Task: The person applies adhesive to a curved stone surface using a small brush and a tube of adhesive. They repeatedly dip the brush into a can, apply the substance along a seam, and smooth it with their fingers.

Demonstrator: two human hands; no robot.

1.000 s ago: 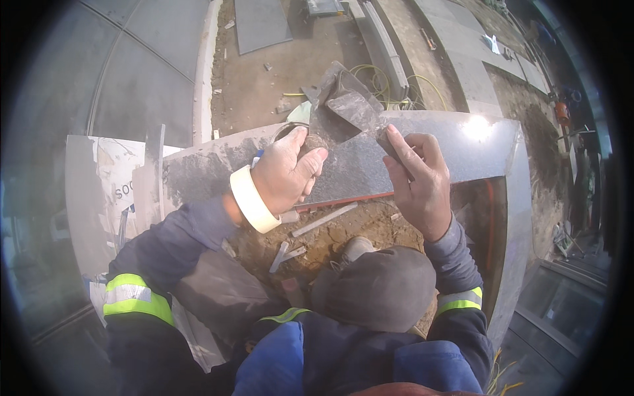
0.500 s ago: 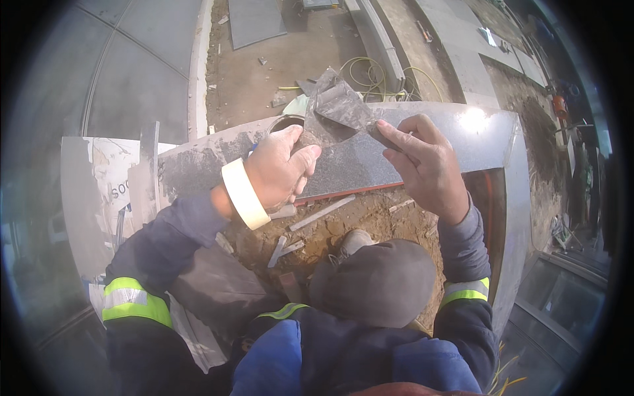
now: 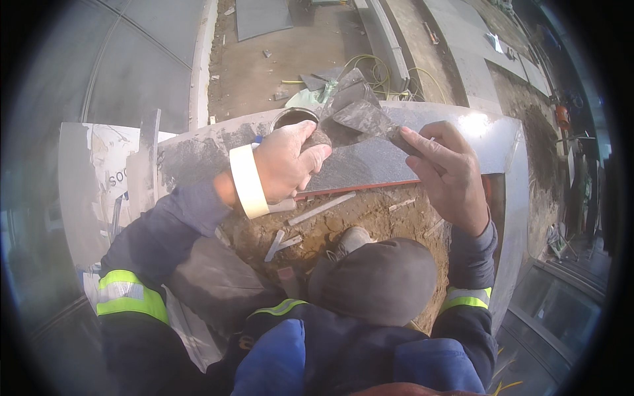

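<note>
My left hand (image 3: 290, 158) is closed on the handle of a wide grey-smeared scraper, its blade (image 3: 345, 135) pointing up and away to the right. A roll of cream tape (image 3: 248, 182) sits round my left wrist. In my right hand (image 3: 449, 171), a putty knife (image 3: 363, 119) is gripped by its dark handle, with the thumb and fingers along it. Its dirty blade points left and overlaps the scraper's blade; whether the two touch I cannot tell. Just beyond my left hand stands an open round can (image 3: 295, 117), partly covered by that hand.
Before me runs a grey stone slab (image 3: 218, 155) with smears, and its side (image 3: 512, 224) turns toward me on the right. Offcut strips (image 3: 321, 208) lie on the dirt below. A yellow hose (image 3: 380, 66) coils beyond. A board with white and grey patches (image 3: 92, 171) stands left.
My right hand has moved right and slightly nearer, drawing the putty knife with it. The left hand has shifted a little right, and more of the can shows.
</note>
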